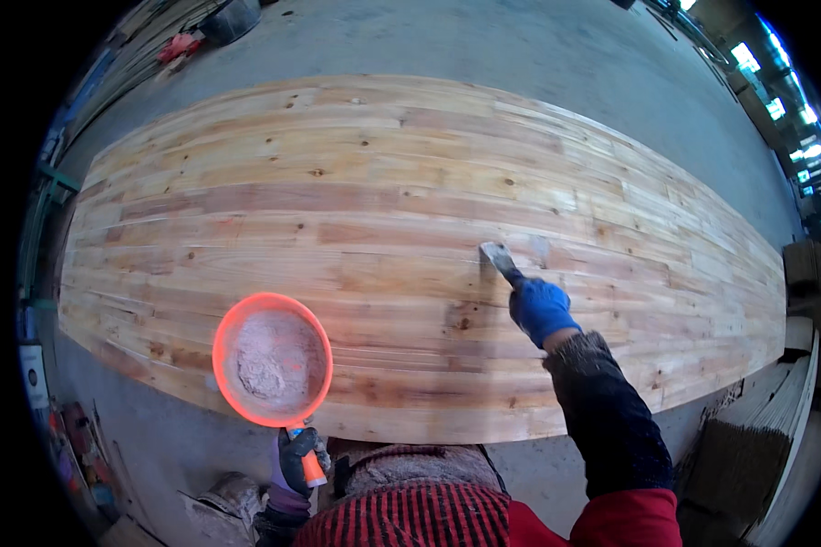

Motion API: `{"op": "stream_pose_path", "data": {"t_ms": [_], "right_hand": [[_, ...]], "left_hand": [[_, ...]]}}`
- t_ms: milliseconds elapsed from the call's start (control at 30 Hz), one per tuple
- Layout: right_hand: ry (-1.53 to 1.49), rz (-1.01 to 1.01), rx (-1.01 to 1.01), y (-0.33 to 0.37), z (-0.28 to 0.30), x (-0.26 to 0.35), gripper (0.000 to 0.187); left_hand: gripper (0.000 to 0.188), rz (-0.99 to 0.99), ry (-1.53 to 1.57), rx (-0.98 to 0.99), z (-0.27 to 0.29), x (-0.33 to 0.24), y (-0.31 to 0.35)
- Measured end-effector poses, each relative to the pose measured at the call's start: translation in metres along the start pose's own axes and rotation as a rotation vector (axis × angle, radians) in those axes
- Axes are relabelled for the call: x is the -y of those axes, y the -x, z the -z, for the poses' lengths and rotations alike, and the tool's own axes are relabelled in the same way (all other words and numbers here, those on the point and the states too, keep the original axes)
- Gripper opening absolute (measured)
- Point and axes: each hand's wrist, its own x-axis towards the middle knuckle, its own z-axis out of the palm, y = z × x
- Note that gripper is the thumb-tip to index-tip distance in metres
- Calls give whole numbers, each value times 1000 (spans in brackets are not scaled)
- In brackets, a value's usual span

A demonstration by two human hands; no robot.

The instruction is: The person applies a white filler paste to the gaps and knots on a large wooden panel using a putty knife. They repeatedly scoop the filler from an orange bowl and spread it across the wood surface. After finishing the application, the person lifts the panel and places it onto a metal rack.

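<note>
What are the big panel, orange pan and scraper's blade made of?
The panel: wood strips, fairly smooth-looking, showing grain and knots.
The orange pan: probably plastic, given its even bright colour.
The scraper's blade: likely metal, flat and greyish; its finish is unclear.
</note>
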Motion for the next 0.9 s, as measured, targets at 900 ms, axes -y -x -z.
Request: {"op": "stream_pose_path", "data": {"t_ms": [900], "right_hand": [[-779,481,-79,40,-61,238,38]], "left_hand": [[24,-260,272,-271,232,94,-33]]}}
